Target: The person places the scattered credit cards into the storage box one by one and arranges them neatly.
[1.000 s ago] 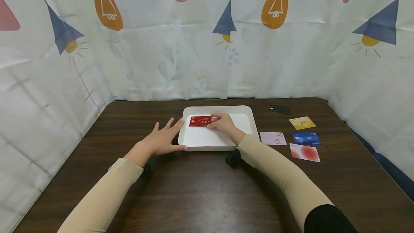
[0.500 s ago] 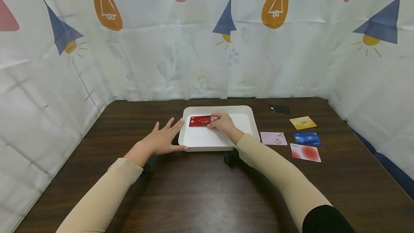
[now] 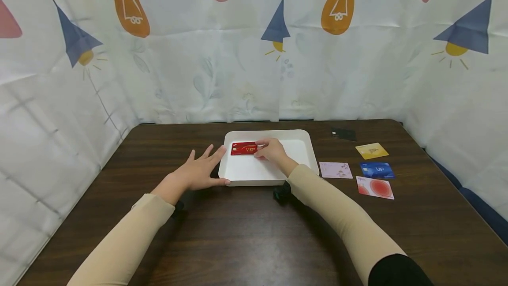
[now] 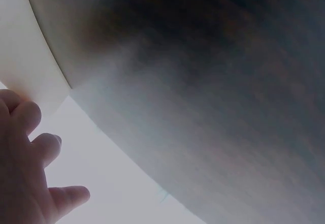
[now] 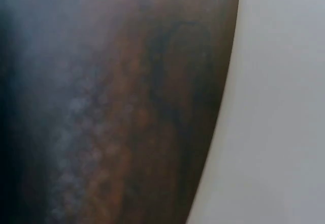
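Note:
A red VIP card (image 3: 243,148) lies toward the back left inside a white tray (image 3: 242,178). Thumb and fingers of my right hand (image 3: 274,153) pinch its right end, covering that end. My left hand (image 3: 200,173) has its fingers spread and touches the tray's left side, the thumb at the front left corner. In the left wrist view, the fingers of the left hand (image 4: 23,168) reach toward the pale tray wall (image 4: 30,46). The right wrist view shows the tray's side (image 5: 279,107) beside the dark table, without the hand.
Right of the tray on the brown table (image 3: 246,233) lie a black card (image 3: 343,134), a yellow card (image 3: 371,151), a blue card (image 3: 377,170), a lilac card (image 3: 335,170) and a white card with a red circle (image 3: 375,187). A patterned curtain (image 3: 238,65) hangs behind.
My right hand and the red card have shifted slightly to the left inside the tray. The left hand stays at the tray's left side.

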The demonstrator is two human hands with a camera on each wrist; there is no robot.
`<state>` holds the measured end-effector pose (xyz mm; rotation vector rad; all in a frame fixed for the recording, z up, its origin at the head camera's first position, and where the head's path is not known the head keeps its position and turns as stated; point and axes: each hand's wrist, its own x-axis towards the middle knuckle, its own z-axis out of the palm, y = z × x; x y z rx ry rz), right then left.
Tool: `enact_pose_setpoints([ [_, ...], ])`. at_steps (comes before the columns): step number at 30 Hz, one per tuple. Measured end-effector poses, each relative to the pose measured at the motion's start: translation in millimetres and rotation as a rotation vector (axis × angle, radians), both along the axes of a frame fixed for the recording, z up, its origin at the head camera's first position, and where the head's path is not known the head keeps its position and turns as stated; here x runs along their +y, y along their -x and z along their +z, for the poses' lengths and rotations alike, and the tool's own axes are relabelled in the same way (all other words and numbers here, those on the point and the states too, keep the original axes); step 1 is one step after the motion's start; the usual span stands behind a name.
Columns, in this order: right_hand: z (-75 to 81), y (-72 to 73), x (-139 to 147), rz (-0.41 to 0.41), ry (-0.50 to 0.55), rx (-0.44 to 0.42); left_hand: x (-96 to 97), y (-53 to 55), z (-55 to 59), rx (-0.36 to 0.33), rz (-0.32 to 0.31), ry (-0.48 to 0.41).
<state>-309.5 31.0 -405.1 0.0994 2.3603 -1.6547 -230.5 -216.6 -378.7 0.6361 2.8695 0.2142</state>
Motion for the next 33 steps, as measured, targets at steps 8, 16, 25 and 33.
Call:
enact_pose_setpoints([
  [8, 2.5, 0.0, 0.1, 0.034, -0.028, 0.014, 0.9, -0.4, 1.5, -0.002, 0.001, 0.005],
  [16, 4.0, -0.9, -2.4, 0.097, -0.148, 0.058, 1.3, -0.7, 2.0, -0.008, 0.001, 0.008],
  [25, 2.1, -0.1, -5.3, 0.125, -0.233, 0.103, 1.7, 0.0, 1.3, -0.008, 0.0, 0.011],
  [33, 5.7, -1.9, -10.2, 0.2, -0.413, 0.17, -0.1, -0.3, 0.6, -0.001, 0.002, 0.015],
])
